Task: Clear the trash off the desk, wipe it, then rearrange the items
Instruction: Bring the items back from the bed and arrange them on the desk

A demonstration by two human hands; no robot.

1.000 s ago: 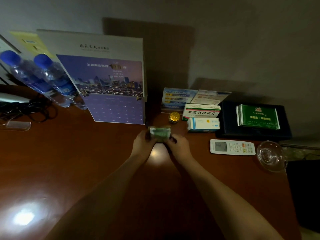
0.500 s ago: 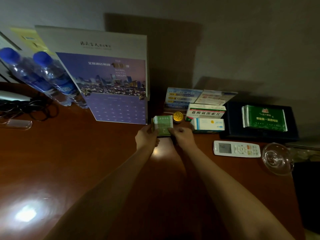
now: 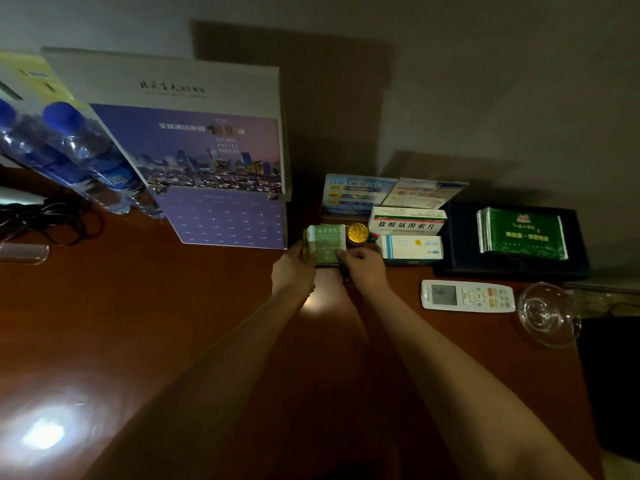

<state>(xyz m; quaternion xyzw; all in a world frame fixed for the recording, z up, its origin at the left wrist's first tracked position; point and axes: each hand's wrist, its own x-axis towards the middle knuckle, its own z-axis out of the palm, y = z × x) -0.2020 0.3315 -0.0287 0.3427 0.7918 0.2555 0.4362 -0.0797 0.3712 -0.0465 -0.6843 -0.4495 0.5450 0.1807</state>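
Note:
A small green and white box (image 3: 327, 243) stands on the brown desk (image 3: 138, 323), between the purple calendar (image 3: 207, 168) and a gold-lidded jar (image 3: 357, 233). My left hand (image 3: 292, 271) grips the box's left side. My right hand (image 3: 363, 266) pinches its lower right corner. Right of the jar two medicine boxes (image 3: 407, 233) are stacked in front of two leaflet stands (image 3: 391, 194).
Two blue water bottles (image 3: 79, 157) lean at the far left, above black cables (image 3: 48, 216). A white remote (image 3: 467, 295) and a clear glass bowl (image 3: 549, 313) lie at the right. A dark tray (image 3: 460, 233) holds green packets (image 3: 521, 233). The desk edge drops off at the right.
Both hands have carried the green box away from me and turned it upright, setting it beside the gold jar near the calendar.

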